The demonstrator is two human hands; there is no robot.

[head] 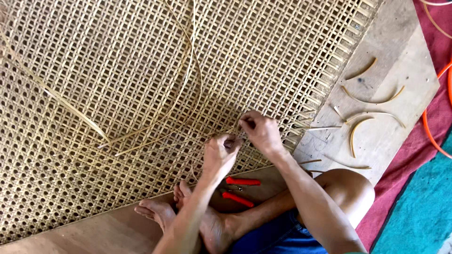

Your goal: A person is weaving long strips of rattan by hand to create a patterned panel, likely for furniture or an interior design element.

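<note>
Two hands work one woven cane sheet (141, 94) near its lower edge: left hand (219, 153) and right hand (261, 131), fingers pinched on one cane strand (188, 94). One red-handled pliers (239, 190) lies by two bare feet.

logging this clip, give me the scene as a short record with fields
setting: person sitting cross-legged on a wooden board, head view looking down
work: woven cane sheet, open grid on the right, denser weave at lower left
left hand: pinching a cane strand at the sheet's near edge
right hand: pinching the weave just beside the left
loose strands: long, curling across the sheet
pliers: red handles, by the feet, untouched
offcuts: curved bits on the board
</note>
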